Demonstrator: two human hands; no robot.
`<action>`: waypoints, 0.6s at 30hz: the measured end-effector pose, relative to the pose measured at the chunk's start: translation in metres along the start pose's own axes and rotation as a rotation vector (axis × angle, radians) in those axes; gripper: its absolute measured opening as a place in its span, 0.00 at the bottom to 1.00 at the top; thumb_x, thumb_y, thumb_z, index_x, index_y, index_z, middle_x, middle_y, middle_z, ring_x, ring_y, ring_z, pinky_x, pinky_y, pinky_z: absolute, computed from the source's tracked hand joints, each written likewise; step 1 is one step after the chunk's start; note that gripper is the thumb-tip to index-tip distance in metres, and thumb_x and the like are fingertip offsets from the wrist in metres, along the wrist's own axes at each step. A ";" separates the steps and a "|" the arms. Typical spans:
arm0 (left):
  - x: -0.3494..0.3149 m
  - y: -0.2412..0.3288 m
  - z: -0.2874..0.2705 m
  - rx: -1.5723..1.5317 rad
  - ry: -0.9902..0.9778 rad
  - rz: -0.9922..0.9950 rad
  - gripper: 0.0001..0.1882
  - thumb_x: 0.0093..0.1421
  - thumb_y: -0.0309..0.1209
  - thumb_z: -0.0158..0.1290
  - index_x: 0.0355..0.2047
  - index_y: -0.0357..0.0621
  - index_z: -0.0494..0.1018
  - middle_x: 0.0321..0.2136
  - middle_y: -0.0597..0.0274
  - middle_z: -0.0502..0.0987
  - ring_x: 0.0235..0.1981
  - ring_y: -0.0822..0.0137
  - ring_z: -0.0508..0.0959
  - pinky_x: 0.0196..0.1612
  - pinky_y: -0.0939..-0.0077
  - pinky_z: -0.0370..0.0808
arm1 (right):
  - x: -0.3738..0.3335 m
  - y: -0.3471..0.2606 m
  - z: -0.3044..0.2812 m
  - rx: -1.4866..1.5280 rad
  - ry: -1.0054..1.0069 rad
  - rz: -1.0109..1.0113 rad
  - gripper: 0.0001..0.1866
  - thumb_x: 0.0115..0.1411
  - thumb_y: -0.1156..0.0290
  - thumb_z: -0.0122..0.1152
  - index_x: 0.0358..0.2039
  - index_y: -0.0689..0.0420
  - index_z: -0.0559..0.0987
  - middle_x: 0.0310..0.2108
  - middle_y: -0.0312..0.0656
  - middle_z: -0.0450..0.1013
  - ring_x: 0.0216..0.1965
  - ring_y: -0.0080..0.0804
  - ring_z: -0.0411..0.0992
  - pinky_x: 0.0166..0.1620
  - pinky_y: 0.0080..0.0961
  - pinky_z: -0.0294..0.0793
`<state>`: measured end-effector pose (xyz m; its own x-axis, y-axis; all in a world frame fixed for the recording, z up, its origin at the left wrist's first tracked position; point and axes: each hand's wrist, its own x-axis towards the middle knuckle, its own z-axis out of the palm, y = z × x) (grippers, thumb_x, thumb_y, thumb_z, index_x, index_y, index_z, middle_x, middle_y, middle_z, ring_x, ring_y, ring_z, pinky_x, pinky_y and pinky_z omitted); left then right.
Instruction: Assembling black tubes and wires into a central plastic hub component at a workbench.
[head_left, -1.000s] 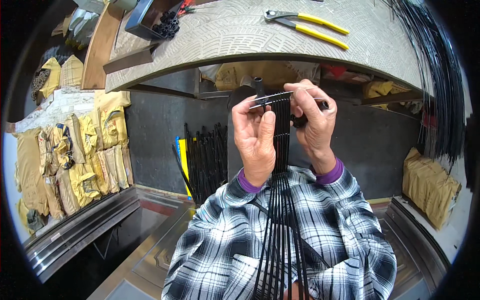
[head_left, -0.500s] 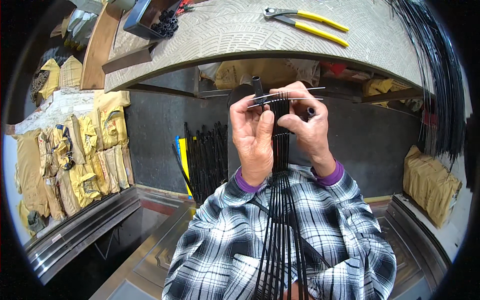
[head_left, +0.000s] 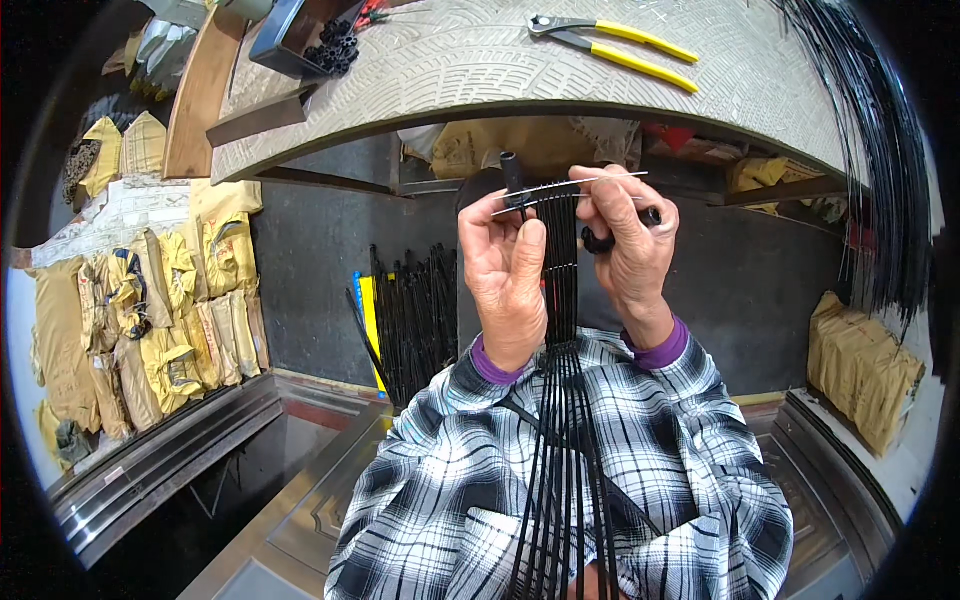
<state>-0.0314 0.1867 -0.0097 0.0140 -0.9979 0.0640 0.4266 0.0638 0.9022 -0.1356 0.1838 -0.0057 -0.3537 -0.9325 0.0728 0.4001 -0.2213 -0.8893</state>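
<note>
Left hand (head_left: 505,290) pinches the near ends of two thin metal rods (head_left: 617,178) between thumb and fingers, beside an upright black tube (head_left: 512,172); how the fingertips meet the rods is partly hidden. Between the hands, a row of black strips (head_left: 562,285) hangs from the rods, runs down over the plaid shirt (head_left: 450,480) and is cut off by the lower edge. Right hand (head_left: 640,255) pinches the upper rod between thumb and forefinger, its other fingers curled about a second black tube (head_left: 651,216), mostly covered; the fingers also hide the right end of the lower rod.

Half a second ago the right thumb lay lower, off the rods, and both rod ends showed; now thumb and forefinger are back at the upper rod, and the right hand sits slightly farther right. The left hand has barely shifted.

To the left, a dark surface (head_left: 310,260) reaches from stacked yellow-tan packages (head_left: 170,320) to a bundle of black strips (head_left: 415,315) near the left forearm. Above both hands curves the front edge of the bench (head_left: 450,75), with yellow-handled pincers (head_left: 645,70) on top. Rightward, room extends over the dark surface toward a tan package (head_left: 865,375), below hanging black wires (head_left: 890,180).
</note>
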 end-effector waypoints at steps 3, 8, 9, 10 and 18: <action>-0.001 0.002 0.001 -0.030 0.000 -0.010 0.15 0.58 0.22 0.48 0.45 0.38 0.60 0.37 0.64 0.66 0.39 0.76 0.66 0.45 0.83 0.63 | 0.000 0.000 0.000 -0.024 -0.008 0.014 0.11 0.55 0.72 0.56 0.35 0.68 0.77 0.22 0.36 0.68 0.19 0.13 0.57 0.21 0.10 0.53; -0.001 0.003 0.001 -0.046 -0.025 -0.029 0.14 0.58 0.22 0.47 0.45 0.38 0.60 0.37 0.63 0.66 0.39 0.76 0.66 0.45 0.82 0.63 | 0.000 0.006 -0.001 -0.046 -0.017 -0.014 0.13 0.52 0.74 0.57 0.37 0.68 0.76 0.25 0.36 0.69 0.22 0.15 0.60 0.25 0.11 0.57; -0.001 0.004 0.001 -0.049 -0.040 -0.027 0.14 0.58 0.22 0.47 0.45 0.38 0.60 0.37 0.63 0.66 0.39 0.76 0.66 0.46 0.82 0.63 | -0.003 0.004 0.002 -0.065 -0.029 0.012 0.13 0.50 0.76 0.59 0.36 0.68 0.76 0.26 0.36 0.69 0.24 0.17 0.62 0.27 0.11 0.59; -0.001 0.005 0.000 -0.046 -0.037 -0.023 0.14 0.58 0.22 0.47 0.45 0.38 0.60 0.37 0.63 0.66 0.39 0.76 0.66 0.46 0.82 0.63 | -0.006 0.003 0.004 -0.081 -0.045 0.041 0.13 0.47 0.77 0.60 0.35 0.68 0.76 0.27 0.36 0.69 0.27 0.18 0.63 0.30 0.12 0.61; 0.022 0.024 -0.024 -0.248 -0.169 -0.261 0.13 0.54 0.20 0.52 0.38 0.41 0.64 0.34 0.67 0.69 0.36 0.77 0.69 0.42 0.84 0.65 | -0.006 0.010 0.000 -0.080 -0.253 0.152 0.06 0.47 0.78 0.61 0.28 0.64 0.78 0.26 0.35 0.70 0.29 0.19 0.64 0.35 0.17 0.62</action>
<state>0.0008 0.1656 0.0027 -0.2636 -0.9624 -0.0656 0.6022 -0.2173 0.7682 -0.1289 0.1875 -0.0149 -0.0689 -0.9969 0.0373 0.3613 -0.0598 -0.9305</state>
